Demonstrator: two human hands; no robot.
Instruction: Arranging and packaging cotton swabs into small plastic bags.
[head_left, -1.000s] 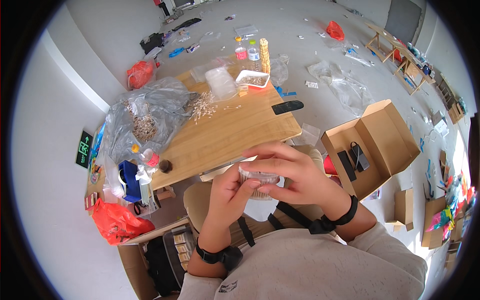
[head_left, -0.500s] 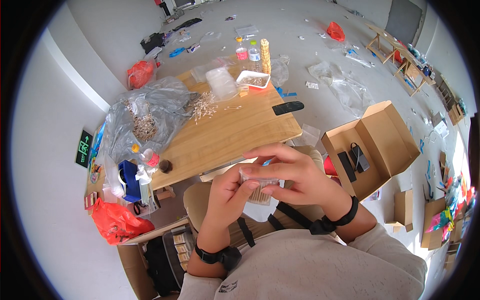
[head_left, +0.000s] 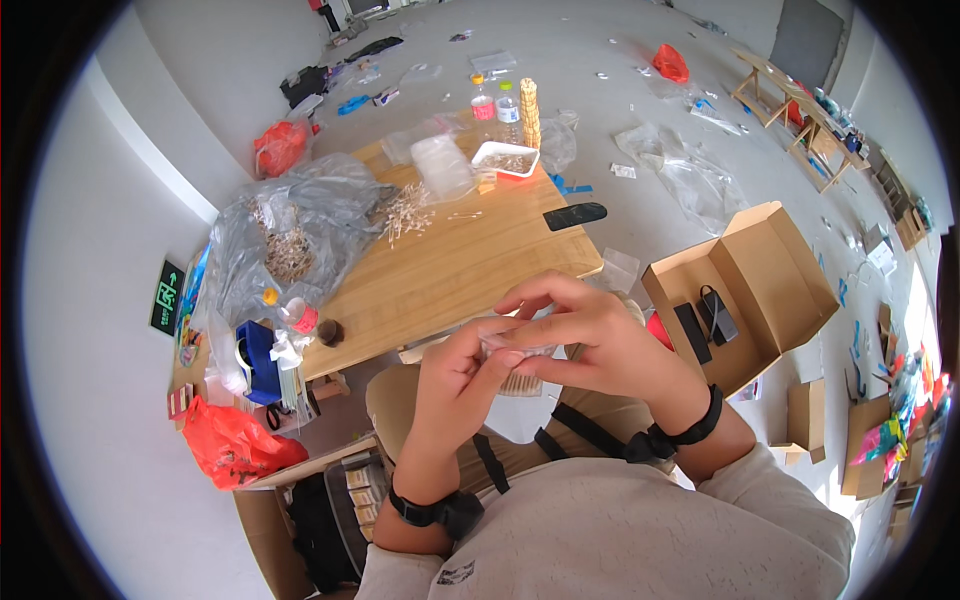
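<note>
In front of my body I hold a small clear plastic packet of cotton swabs (head_left: 522, 385), its swab sticks showing below my fingers. My left hand (head_left: 462, 378) is closed round the packet's left side, the thumb lying across its front. My right hand (head_left: 590, 335) pinches the packet's upper part from the right, with the fingers bent over the top. Both hands hide much of the packet's upper edge. Beyond them, a loose pile of cotton swabs (head_left: 407, 213) lies on the wooden table (head_left: 450, 265).
On the table are a grey plastic bag (head_left: 340, 200) holding swabs, clear bags (head_left: 442, 168), a white tray (head_left: 485, 151), bottles (head_left: 483, 104) and a blue tape dispenser (head_left: 263, 362). An open cardboard box (head_left: 785, 275) stands at right. A red bag (head_left: 230, 445) hangs at left.
My right hand has risen slightly and its fingers have bent further over the packet's top. The packet has tilted, and less of its front shows between my hands.
</note>
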